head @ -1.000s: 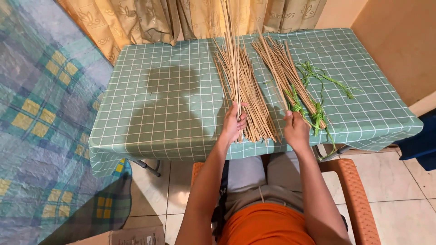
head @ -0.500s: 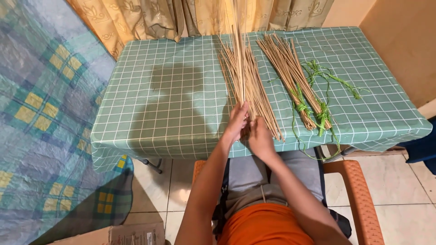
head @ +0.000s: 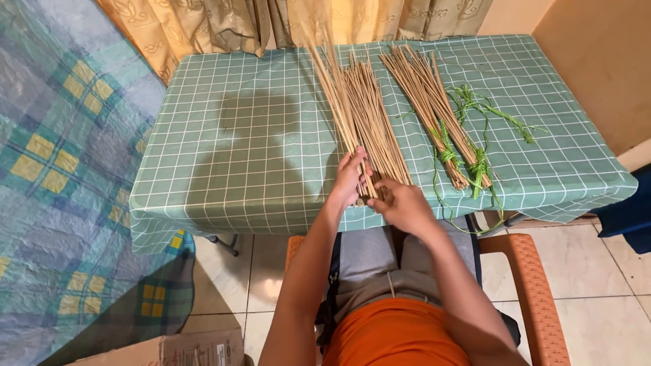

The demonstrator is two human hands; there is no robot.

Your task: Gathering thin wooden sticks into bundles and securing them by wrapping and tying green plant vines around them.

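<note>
Seated in an orange plastic chair (head: 536, 298), orange shirt and grey shorts at bottom of view. Cardboard box (head: 183, 349) on the tiled floor, lower left.

Left hand (head: 349, 177) at the near tabletop edge, fingers curled around the near ends of a few sticks from the loose stick pile (head: 359, 112); grip partly closed, exact stick count not readable. Right hand (head: 401, 205) just beside it, touching the same near ends, fingers bent inward; how tightly it grips: cannot tell, knuckles block the view. Hands nearly touching each other.

Loose stick pile lies lengthwise on the tabletop (head: 237, 156), centre, running from the near edge toward the far edge, slightly fanned at the far end. Thin, pale tan, untied.

Right of it, well apart from the hands: tied stick bundle (head: 427, 102), same material, angled slightly, bound near its lower end with green strips (head: 475, 169). More loose green strips (head: 495, 112) spread beside the bundle toward the right edge; some hang over the near edge.

Tabletop covered with a green cloth with a white grid. Head-and-shoulders shadow on the cloth, left of the pile.

Left side: bed (head: 61, 176) with a blue, green and yellow checked cover, beside the tabletop. Far edge: tan patterned curtains (head: 224, 27).
</note>
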